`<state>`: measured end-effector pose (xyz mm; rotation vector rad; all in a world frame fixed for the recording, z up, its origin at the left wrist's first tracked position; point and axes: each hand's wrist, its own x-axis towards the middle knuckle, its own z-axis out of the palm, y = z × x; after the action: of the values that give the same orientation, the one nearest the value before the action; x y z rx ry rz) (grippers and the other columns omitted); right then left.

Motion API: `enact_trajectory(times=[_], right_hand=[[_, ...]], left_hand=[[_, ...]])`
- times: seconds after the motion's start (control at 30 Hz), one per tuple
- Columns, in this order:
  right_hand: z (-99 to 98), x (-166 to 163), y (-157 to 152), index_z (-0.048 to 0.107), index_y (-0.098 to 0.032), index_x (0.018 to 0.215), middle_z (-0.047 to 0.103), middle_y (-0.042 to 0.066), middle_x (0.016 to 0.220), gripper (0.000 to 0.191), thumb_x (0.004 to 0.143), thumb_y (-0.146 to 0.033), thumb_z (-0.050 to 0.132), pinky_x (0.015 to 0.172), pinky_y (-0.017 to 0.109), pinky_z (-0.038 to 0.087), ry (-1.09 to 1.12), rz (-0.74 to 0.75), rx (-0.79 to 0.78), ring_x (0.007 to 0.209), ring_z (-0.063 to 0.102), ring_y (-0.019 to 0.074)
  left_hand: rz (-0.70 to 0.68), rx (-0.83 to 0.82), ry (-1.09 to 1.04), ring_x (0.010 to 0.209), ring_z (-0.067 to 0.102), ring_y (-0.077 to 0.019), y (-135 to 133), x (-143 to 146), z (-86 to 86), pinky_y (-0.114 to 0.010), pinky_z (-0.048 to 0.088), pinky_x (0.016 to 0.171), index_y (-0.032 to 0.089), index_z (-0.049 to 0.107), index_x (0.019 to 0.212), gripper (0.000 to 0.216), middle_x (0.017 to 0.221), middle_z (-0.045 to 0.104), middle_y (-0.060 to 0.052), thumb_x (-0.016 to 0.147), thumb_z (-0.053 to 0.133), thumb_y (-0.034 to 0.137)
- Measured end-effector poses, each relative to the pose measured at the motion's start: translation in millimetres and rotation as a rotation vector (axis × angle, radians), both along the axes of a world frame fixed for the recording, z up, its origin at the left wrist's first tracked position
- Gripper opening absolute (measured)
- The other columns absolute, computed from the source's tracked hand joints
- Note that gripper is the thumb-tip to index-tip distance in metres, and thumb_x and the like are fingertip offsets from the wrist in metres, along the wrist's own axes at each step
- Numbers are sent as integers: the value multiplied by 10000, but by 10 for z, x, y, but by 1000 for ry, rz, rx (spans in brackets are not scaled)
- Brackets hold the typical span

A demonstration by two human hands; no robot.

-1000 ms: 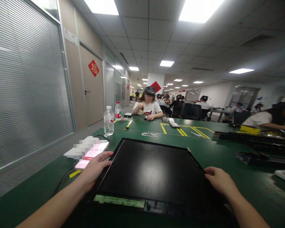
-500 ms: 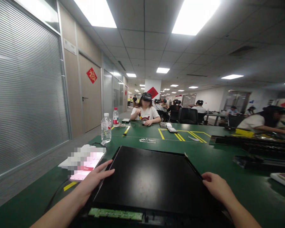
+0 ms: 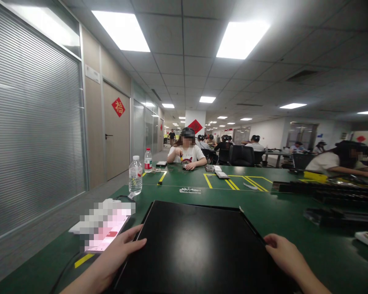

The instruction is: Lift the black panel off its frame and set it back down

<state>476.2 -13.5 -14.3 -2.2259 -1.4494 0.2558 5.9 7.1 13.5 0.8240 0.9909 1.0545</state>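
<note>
A large flat black panel (image 3: 199, 249) lies on the green table (image 3: 276, 208) right in front of me. My left hand (image 3: 118, 255) holds its left edge, thumb on top and fingers along the side. My right hand (image 3: 282, 255) grips the right edge with its fingers curled over the rim. The panel's near edge is cut off by the bottom of the view.
A phone with a lit pink screen (image 3: 106, 234) lies just left of my left hand, a cable beside it. Two water bottles (image 3: 135, 174) stand further back. Small parts (image 3: 190, 190) and yellow tape lines (image 3: 230, 179) lie beyond. Black trays (image 3: 340, 194) fill the right. People sit at the far tables.
The view has tilted upward, so the panel sits lower in the picture and its green circuit strip has dropped out of sight. Both hands stay on the panel's edges.
</note>
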Motion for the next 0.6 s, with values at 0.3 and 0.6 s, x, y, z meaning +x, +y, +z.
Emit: enact_trajectory(times=[0.3, 0.6], right_hand=[[-32, 59, -6, 649, -215, 860, 685, 50, 883, 244, 691, -230, 474, 716, 283, 456, 15, 12, -6, 819, 628, 189], [-28, 31, -19, 650, -210, 844, 683, 55, 871, 238, 679, -228, 480, 705, 268, 453, 23, 6, -1, 826, 629, 190]], left_hand=[[-40, 36, -33, 923, 652, -311, -117, 42, 128, -433, 501, 822, 170, 479, 1246, 783, 1022, 705, -111, 527, 774, 266], [-86, 83, -43, 982, 630, -284, -130, 16, 158, -402, 477, 876, 181, 432, 1297, 716, 1110, 667, -106, 643, 715, 248]])
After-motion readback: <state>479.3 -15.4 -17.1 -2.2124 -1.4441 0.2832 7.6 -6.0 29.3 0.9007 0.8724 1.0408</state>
